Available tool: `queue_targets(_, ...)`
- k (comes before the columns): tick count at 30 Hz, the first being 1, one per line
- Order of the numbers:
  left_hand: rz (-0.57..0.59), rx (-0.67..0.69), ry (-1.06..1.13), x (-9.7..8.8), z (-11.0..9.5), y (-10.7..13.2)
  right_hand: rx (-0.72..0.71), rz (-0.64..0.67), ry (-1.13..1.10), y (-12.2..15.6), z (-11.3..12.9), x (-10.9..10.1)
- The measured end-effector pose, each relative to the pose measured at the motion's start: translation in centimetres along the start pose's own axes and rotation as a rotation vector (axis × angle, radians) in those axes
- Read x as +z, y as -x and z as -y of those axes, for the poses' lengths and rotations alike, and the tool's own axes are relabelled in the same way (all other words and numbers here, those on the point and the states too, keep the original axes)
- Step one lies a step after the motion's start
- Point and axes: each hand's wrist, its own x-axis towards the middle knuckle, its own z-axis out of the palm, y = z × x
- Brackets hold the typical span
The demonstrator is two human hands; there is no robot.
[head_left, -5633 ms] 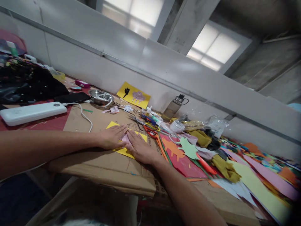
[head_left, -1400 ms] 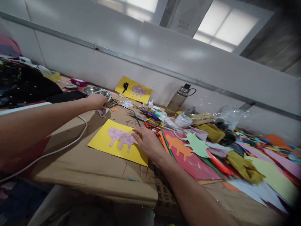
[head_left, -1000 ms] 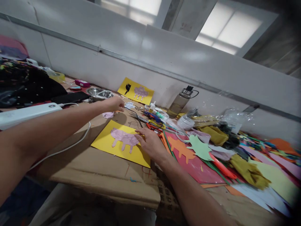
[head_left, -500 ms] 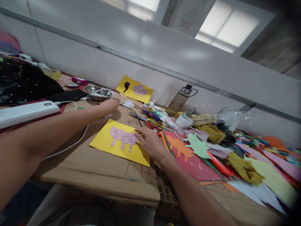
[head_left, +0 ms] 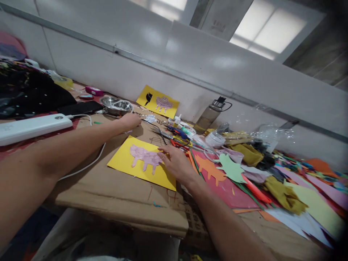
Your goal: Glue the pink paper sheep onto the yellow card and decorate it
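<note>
A yellow card [head_left: 119,163] lies on the cardboard surface in front of me, bearing a light purple animal-shaped cutout [head_left: 144,156] with stubby legs. My right hand [head_left: 178,163] rests at the card's right side, its fingers stretched out, the tips touching the cutout's right end. Farther off, my left hand [head_left: 132,121] is low over the cardboard, beside small scraps [head_left: 150,118] and just right of a metal bowl [head_left: 116,106]. Its fingers curl downward and look closed; anything in them is hidden. At the wall leans another yellow card [head_left: 170,102], with a dotted purple animal and a black shape.
Right of the card lie scissors [head_left: 165,134], a blue glue gun [head_left: 178,133], a red folder [head_left: 214,185] with an orange cutout [head_left: 210,169] and a green cutout [head_left: 231,168]. A bottle [head_left: 209,116] stands behind. A white power strip [head_left: 35,127] and cable [head_left: 94,165] are left.
The whole view has shifted slightly, so things sit a little farther right. My left hand stays near the scraps, and my right hand stays on the card.
</note>
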Motion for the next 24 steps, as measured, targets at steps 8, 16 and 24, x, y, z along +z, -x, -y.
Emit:
queue_targets(8, -0.142, -0.02, -0.084, -1.1, -0.4, 0.4, -0.001, -0.057, -0.079, 0.0, -0.3, 0.0)
queue_targets(16, -0.25, 0.174, 0.407, -5.4, -3.4, 1.2, -0.032, -0.369, -0.395, -0.7, -1.2, 0.3)
queue_targets(24, 0.018, 0.41, 0.7, -5.2, -8.4, 2.4, 0.17, -0.295, -0.716, -1.4, -1.1, 0.3)
